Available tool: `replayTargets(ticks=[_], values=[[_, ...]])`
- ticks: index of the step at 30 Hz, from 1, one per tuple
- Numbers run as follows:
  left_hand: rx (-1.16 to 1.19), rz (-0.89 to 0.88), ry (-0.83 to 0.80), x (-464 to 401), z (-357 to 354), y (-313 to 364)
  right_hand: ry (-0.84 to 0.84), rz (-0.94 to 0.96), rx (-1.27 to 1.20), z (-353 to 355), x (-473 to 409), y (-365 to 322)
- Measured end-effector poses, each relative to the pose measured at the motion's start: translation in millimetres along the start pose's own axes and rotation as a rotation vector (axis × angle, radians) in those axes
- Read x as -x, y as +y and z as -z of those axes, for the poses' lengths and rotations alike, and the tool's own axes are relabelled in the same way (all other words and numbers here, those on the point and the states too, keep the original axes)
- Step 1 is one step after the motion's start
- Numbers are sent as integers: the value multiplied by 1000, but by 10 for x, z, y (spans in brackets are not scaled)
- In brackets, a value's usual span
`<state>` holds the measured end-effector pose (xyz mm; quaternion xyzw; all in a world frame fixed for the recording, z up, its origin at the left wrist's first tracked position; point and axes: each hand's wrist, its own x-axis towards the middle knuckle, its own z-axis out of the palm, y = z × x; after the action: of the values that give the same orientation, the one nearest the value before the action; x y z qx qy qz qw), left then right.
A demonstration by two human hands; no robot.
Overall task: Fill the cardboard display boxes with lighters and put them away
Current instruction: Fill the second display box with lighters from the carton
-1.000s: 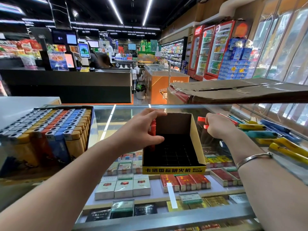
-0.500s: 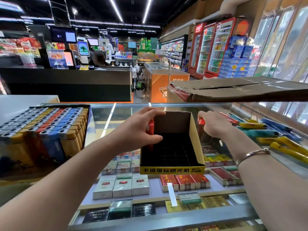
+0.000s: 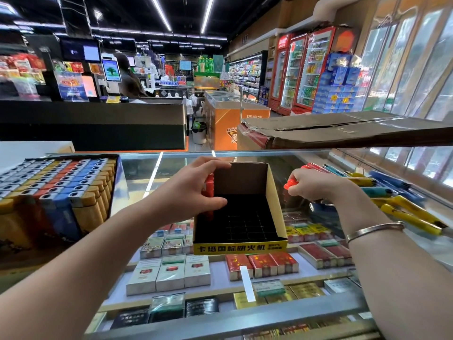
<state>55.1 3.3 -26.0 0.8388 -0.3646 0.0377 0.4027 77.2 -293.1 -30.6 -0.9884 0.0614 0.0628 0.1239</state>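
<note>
Empty display box (image 3: 241, 209) sits on glass counter (image 3: 152, 173). Left hand (image 3: 193, 190) grips red lighters (image 3: 209, 192) at box's left wall; right hand (image 3: 311, 185) pinches red lighter (image 3: 290, 184) right of box. Should seat each upright in grid cells.

Glass counter (image 3: 171, 165) bearing an open display box (image 3: 274, 207), a filled lighter box (image 3: 61, 192) at left, loose lighters (image 3: 392, 202) at right.

2 bare forearms, no sleeves; thin silver bangle (image 3: 375, 231) on right wrist
</note>
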Motion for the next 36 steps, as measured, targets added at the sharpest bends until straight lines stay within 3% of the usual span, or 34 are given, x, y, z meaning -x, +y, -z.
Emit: replayTargets(ticks=[4, 9, 12, 20, 27, 30, 33, 36], values=[[-21, 5, 0, -2, 0, 0, -21, -19, -96, 7, 111, -77], [-4, 16, -15, 0, 8, 11, 149, 93, -92, 41, 207, -153], [-29, 4, -5, 1, 12, 9, 284, 53, -162, 265, 384, -180], [6, -6, -10, -7, 5, 8, -79, -177, 113, 344, 773, -106], [-17, 13, -15, -1, 9, 6, 60, -102, 25, 238, 625, -132], [-60, 10, -31, -4, 24, 25, 123, 23, -255, 255, 598, -166], [-165, 15, -36, -7, 38, 33, 233, 144, -698, 309, 630, -272], [-317, -31, 50, -1, 42, 60, 213, 261, -1148, 313, 663, -467]])
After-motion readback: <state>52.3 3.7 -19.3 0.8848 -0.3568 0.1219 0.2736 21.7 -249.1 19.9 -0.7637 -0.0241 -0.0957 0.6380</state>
